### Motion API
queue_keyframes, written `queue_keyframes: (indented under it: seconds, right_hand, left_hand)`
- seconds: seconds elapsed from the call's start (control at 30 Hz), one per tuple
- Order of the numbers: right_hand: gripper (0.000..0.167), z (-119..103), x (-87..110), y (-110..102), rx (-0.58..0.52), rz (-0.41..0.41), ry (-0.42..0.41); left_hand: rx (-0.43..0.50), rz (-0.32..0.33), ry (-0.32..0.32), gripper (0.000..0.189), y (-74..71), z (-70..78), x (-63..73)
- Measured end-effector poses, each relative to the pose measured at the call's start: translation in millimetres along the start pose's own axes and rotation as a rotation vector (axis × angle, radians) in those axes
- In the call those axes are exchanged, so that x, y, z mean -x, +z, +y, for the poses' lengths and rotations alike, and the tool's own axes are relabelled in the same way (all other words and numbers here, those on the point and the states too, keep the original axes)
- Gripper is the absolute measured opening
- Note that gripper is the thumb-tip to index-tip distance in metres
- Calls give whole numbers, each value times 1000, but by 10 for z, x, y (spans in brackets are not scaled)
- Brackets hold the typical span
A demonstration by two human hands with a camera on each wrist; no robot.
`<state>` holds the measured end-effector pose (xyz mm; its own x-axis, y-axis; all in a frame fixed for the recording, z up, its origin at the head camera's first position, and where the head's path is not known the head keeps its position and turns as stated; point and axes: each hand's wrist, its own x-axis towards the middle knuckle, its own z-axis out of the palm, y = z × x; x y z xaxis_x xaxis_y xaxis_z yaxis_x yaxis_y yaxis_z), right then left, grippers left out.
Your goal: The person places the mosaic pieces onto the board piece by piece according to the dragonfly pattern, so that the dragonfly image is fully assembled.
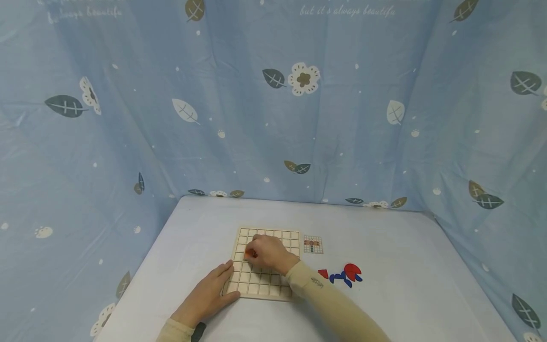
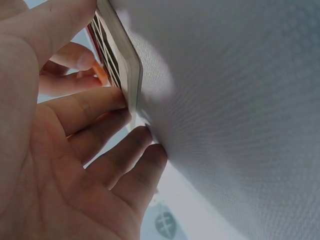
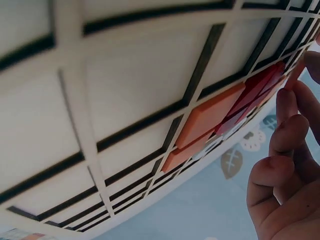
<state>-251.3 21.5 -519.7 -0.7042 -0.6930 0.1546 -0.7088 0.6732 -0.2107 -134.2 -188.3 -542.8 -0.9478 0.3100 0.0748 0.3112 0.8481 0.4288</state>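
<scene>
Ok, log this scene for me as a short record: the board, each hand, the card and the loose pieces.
Grid board: flat on the white table, with orange tiles and red tiles on it
Left hand: fingers touching the board's left edge
Right hand: pinching an orange piece at the board
Gridded card: right of the board, printed with a small coloured figure
Loose pieces: red pieces and blue pieces, right of the board

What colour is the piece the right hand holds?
The piece is orange, clearest from the left wrist.
</scene>
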Motion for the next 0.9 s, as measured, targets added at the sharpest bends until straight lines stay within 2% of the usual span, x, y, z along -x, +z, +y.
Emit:
queue_keyframes:
  seconds: [0.23,0.67,0.9]
  right_hand:
    - [15,-20,-23,32,21,-49,37]
    - [16,-58,-33,39,74,-36,46]
    - [9,-59,-24,38,60,-25,36]
  left_hand:
    - [3,1,12,77,8,-14,-1]
    - [8,-13,-4,77,-1,-13,-13]
    - [5,-11,0,76,5,-19,-22]
